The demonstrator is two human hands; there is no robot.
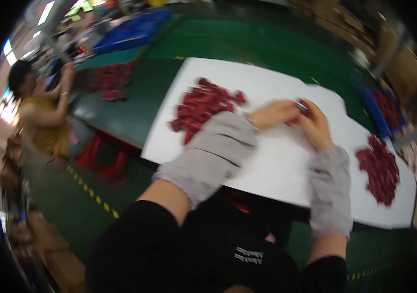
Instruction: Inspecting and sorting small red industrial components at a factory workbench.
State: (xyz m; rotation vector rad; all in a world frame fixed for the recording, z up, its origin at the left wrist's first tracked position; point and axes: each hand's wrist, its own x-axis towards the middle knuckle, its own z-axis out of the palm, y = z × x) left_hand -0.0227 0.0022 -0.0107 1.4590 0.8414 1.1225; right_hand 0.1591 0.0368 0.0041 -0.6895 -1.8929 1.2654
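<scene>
My two hands meet over the white sheet, both closed around one small dark red piece (307, 108) that has a shiny grey part at its top. My left hand (274, 115) pinches from the left side, its fingertips touching those of my right hand (318, 128). Blur and fingers hide much of the piece, and its kind cannot be made out. Left of my hands a heap of small dark red pieces (201, 105) lies on the sheet, partly behind my left sleeve. Another heap of similar red pieces (379, 171) lies to the right.
White sheets (267, 168) cover my part of the green table (247, 41). At the right edge stands a blue bin (368, 105) with red pieces. A person (44, 110) sits at the left, near more red pieces (110, 80). Red stools (101, 158) stand beneath the table's edge.
</scene>
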